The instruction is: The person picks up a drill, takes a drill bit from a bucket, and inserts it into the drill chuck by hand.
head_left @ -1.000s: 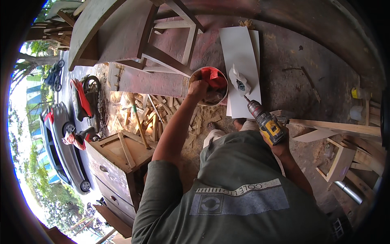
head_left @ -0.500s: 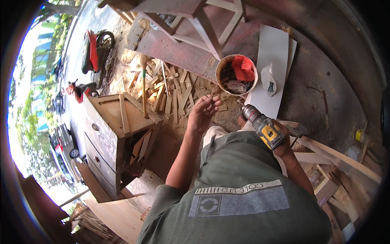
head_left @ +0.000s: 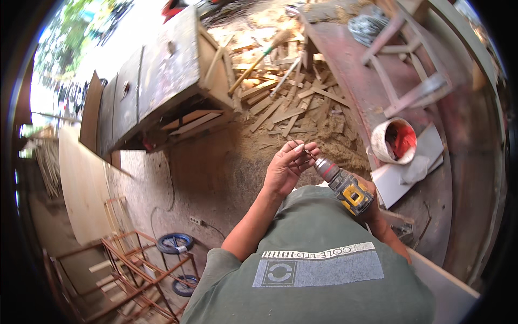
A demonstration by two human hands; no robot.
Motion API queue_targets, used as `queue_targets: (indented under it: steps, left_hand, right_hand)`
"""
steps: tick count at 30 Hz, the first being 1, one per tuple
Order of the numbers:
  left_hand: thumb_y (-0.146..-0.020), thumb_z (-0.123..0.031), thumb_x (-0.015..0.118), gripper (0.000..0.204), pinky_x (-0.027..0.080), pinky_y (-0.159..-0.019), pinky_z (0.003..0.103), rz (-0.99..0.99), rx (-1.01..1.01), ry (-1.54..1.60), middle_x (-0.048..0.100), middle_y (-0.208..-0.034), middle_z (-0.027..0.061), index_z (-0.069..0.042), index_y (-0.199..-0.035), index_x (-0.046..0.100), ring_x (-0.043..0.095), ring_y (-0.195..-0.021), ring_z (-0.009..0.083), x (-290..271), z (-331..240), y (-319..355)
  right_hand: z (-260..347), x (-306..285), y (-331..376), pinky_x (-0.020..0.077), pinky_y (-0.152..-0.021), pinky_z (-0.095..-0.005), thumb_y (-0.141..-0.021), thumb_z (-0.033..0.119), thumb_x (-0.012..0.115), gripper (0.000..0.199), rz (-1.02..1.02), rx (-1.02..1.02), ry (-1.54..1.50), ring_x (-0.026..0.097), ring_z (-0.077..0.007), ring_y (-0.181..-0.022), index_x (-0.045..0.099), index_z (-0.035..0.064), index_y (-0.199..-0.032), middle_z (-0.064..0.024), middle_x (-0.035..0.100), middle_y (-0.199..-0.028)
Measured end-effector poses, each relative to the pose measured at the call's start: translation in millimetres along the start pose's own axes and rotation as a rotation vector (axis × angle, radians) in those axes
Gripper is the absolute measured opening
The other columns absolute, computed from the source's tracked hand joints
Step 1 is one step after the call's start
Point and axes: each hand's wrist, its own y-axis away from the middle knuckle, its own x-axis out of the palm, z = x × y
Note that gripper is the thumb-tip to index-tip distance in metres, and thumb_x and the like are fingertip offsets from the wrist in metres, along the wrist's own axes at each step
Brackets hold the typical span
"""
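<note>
My left hand (head_left: 288, 167) is raised in front of my chest, its fingertips pinching a thin screw or bit (head_left: 303, 151) at the nose of a yellow and black cordless drill (head_left: 345, 186). My right hand (head_left: 372, 205) grips the drill's handle and is mostly hidden behind the tool. The drill's tip points up and left toward the left fingers. My green shirt fills the lower middle of the view.
A white bucket (head_left: 384, 141) with red contents stands on a white board (head_left: 426, 148) to the right. A pile of wood offcuts (head_left: 286, 100) lies ahead on sawdust. An old wooden cabinet (head_left: 156, 75) stands at left, a rusty metal frame (head_left: 135, 264) at lower left.
The view swung left and down, so the bucket moved to the right. My left hand, which had reached into the bucket, came back and now meets the drill's tip.
</note>
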Motion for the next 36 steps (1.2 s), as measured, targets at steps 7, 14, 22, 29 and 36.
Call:
queue_targets:
  steps: [7,14,22,29,36]
  left_hand:
    - [-0.096,-0.017,0.061,0.012,0.055,-0.091,0.038,-0.065,0.29,0.185,0.068,-0.108,0.0137,-0.009,-0.104,0.057,0.067,-0.102,0.0236,-90.5,-73.1,98.8]
    - [-0.096,-0.011,0.061,0.007,0.059,-0.084,0.041,-0.252,0.675,0.183,0.07,-0.099,0.0189,-0.006,-0.1,0.06,0.071,-0.091,0.0281,-151.6,-113.0,204.0]
    - [-0.096,-0.008,0.059,0.008,0.059,-0.082,0.042,-0.411,1.033,0.098,0.071,-0.095,0.0202,-0.003,-0.101,0.062,0.071,-0.088,0.0278,-175.6,-138.8,276.9]
    - [-0.096,-0.007,0.058,0.008,0.055,-0.087,0.042,-0.499,1.289,0.213,0.07,-0.092,0.0148,-0.004,-0.099,0.065,0.069,-0.091,0.0269,-180.7,-165.6,285.0]
    - [-0.098,-0.02,0.057,0.017,0.052,-0.089,0.036,-0.57,1.368,0.379,0.071,-0.095,0.0106,-0.006,-0.103,0.067,0.067,-0.093,0.0208,-223.2,-229.0,272.0]
  right_hand:
    - [58.1,108.0,-62.0,0.0544,-0.08,-0.0293,-0.074,0.006,0.078,0.051,0.276,-0.028,-0.134,0.069,-0.018,-0.089,0.061,-0.0062,-0.12,-0.0118,0.07,-0.101]
    - [88.1,208.8,-106.5,0.0533,-0.083,-0.0298,-0.074,0.007,0.08,0.049,0.588,-0.213,-0.087,0.069,-0.0182,-0.09,0.062,-0.0029,-0.118,-0.0106,0.07,-0.102]
    - [124.4,289.1,-155.9,0.0531,-0.082,-0.0304,-0.073,0.006,0.08,0.044,0.894,-0.262,-0.004,0.069,-0.0206,-0.086,0.064,0.0,-0.114,-0.0098,0.07,-0.097]
    - [145.7,367.4,-221.8,0.0525,-0.071,-0.0345,-0.068,0.007,0.08,0.048,0.923,-0.77,-0.205,0.065,-0.0281,-0.076,0.064,-0.0027,-0.112,-0.0159,0.067,-0.09]
    - [193.8,436.1,-298.5,0.0487,-0.067,-0.0366,-0.063,0.011,0.08,0.063,0.958,-1.029,-0.143,0.062,-0.0296,-0.072,0.061,-0.0048,-0.121,-0.0163,0.064,-0.086]
